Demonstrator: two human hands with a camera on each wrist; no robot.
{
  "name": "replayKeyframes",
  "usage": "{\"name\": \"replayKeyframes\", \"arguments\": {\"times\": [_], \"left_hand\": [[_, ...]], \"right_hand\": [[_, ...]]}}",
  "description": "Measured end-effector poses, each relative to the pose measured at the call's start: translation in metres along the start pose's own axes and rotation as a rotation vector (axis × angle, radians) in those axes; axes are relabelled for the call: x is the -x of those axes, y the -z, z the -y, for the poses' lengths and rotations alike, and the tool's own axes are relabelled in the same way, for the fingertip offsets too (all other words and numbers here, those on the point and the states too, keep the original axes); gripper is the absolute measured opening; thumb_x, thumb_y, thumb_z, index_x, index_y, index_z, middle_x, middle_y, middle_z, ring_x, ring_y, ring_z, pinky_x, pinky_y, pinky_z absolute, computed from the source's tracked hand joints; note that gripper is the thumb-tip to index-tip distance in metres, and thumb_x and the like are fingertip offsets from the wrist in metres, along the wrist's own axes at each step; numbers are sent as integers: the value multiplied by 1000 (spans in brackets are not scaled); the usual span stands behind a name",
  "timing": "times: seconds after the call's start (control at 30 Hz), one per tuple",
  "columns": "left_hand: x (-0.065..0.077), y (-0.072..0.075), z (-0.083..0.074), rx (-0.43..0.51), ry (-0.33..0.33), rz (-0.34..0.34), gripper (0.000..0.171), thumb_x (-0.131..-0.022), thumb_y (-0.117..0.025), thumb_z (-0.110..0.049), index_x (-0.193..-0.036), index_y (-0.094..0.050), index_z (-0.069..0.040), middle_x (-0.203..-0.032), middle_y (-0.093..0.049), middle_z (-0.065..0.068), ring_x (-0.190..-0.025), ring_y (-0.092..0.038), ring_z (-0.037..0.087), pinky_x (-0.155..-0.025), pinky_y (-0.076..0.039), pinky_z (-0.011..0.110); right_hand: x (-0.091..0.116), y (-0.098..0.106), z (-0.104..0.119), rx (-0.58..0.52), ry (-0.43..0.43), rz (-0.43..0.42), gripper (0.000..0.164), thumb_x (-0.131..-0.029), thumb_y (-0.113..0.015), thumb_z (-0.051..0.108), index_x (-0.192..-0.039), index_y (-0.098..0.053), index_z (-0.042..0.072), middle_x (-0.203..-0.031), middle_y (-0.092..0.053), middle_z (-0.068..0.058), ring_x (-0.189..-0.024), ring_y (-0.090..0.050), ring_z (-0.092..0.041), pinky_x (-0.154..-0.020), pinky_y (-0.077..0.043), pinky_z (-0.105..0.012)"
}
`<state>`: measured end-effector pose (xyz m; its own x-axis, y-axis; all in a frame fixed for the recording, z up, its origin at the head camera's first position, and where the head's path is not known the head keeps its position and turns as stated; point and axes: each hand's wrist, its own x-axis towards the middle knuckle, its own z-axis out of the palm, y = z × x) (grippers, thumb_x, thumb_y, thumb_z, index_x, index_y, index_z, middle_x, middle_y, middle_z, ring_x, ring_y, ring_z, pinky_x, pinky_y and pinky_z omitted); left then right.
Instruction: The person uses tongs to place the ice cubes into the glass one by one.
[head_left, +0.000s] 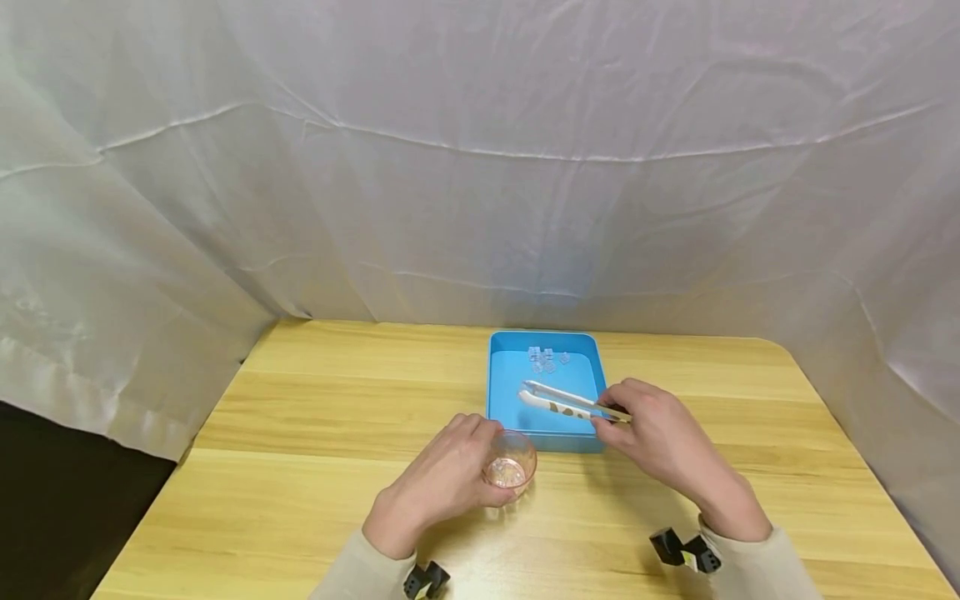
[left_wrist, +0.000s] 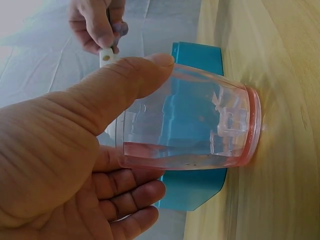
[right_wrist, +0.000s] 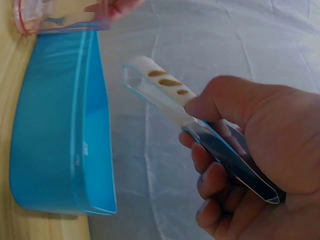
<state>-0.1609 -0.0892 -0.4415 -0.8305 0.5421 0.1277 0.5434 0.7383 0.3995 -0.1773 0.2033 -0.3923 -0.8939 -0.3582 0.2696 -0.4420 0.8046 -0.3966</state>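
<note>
My left hand (head_left: 444, 473) holds a clear, pink-tinted cup (head_left: 517, 454) upright on the table, thumb on one side and fingers on the other. Several clear cubes (left_wrist: 231, 120) lie at the bottom of the cup, as the left wrist view shows. In my right hand (head_left: 660, 429) is a pair of tongs (head_left: 558, 398) with white tips marked by brown spots and a metal handle (right_wrist: 235, 160). The tips hover over the blue tray (head_left: 506, 396), slightly apart, and I see nothing between them. More clear cubes (head_left: 542, 357) sit near the tray's far wall.
The tray stands on a light wooden table (head_left: 337, 417), just beyond the cup. A pale grey curtain (head_left: 480, 208) hangs behind the table and along its sides. Small black devices (head_left: 684, 550) are strapped at both wrists.
</note>
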Motion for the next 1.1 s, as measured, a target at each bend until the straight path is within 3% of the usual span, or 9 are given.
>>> {"name": "replayKeyframes", "arguments": {"times": [0.33,0.67,1.1], "left_hand": [[0,2,-1,-10,-7,4,74,-79,-91,-44,-132,-62,-3,-127,-68,8,-119,-61,23,-106,-54,38],[0,2,-1,1,1,5,74,-79,-91,-44,-133,-62,-3,-128,-67,8,-119,-60,23,-106,-54,39],[0,3,-1,6,27,33,77,-81,-89,-45,-138,-60,-2,-134,-66,10,-124,-59,25,-111,-51,40]], "right_hand": [[10,17,3,-5,35,35,9,-91,-79,16,-97,-75,21,-95,-72,8,-88,-67,-9,-76,-59,-37],[14,23,9,-33,84,64,14,-88,-80,12,-93,-73,23,-86,-63,18,-76,-55,0,-67,-51,-24],[17,24,14,-46,195,101,22,-89,-77,10,-90,-69,31,-87,-60,22,-76,-52,3,-66,-50,-23]]}}
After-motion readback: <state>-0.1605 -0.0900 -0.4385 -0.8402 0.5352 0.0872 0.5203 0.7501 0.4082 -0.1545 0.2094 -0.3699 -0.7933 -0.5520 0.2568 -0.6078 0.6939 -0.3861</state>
